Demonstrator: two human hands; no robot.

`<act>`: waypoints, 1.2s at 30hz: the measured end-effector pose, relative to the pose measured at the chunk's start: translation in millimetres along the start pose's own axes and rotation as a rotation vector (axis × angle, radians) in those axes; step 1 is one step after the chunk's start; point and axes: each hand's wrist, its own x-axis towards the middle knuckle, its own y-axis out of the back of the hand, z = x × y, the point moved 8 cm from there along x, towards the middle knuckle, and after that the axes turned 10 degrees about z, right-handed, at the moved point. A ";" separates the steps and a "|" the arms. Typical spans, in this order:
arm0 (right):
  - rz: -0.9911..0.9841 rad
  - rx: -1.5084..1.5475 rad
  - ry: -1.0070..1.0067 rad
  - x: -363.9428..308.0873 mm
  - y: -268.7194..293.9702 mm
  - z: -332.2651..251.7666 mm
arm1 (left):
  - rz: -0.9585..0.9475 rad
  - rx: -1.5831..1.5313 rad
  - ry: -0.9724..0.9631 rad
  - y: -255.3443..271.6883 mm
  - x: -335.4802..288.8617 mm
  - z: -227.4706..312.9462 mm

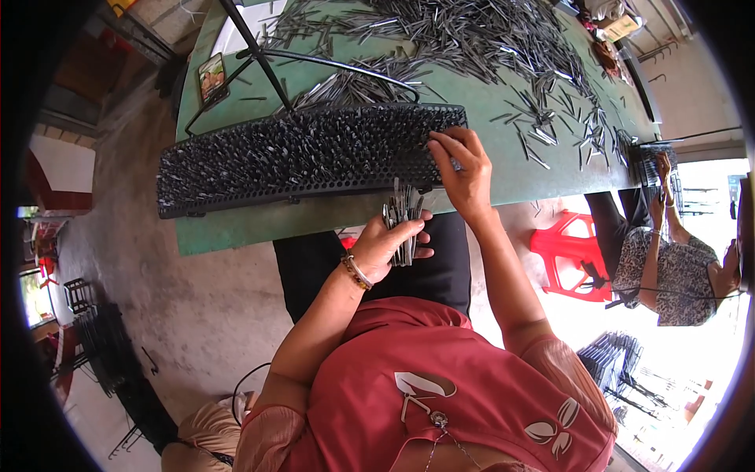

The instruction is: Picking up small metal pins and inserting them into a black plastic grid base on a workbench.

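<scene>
Perforated rack (283, 157), frame centre
Left hand (380, 245) grips thin strips (403, 211); right hand (469, 175) at rack's right end, hold unclear.

Green tabletop (523, 175) strewn with slim, dark metallic strips (544, 116)

1 long black perforated rack (299, 153), densely studded with small upright pieces, sits along the near edge; beyond it, the strips mass into 1 large heap (487, 31) and scatter toward the right. 1 phone (211, 76) shows at the left edge, near 1 white flat piece (228, 38).
</scene>
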 end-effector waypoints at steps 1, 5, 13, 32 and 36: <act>-0.018 0.099 -0.097 -0.3 2.6 2.4 | 0.008 0.000 -0.023 1.2 0.0 2.1; -0.508 0.249 -0.454 -24.3 -17.7 4.3 | -0.028 0.065 -0.119 -2.4 -2.8 13.7; -0.515 0.354 -0.580 -28.6 -19.6 10.7 | -0.038 0.160 -0.173 -3.5 -3.4 17.1; -0.223 0.310 -0.338 9.3 -26.4 16.7 | 0.024 0.152 -0.126 14.4 -2.3 5.3; -0.251 0.261 -0.242 9.0 -28.5 9.7 | 0.021 0.145 -0.130 13.0 -3.1 7.2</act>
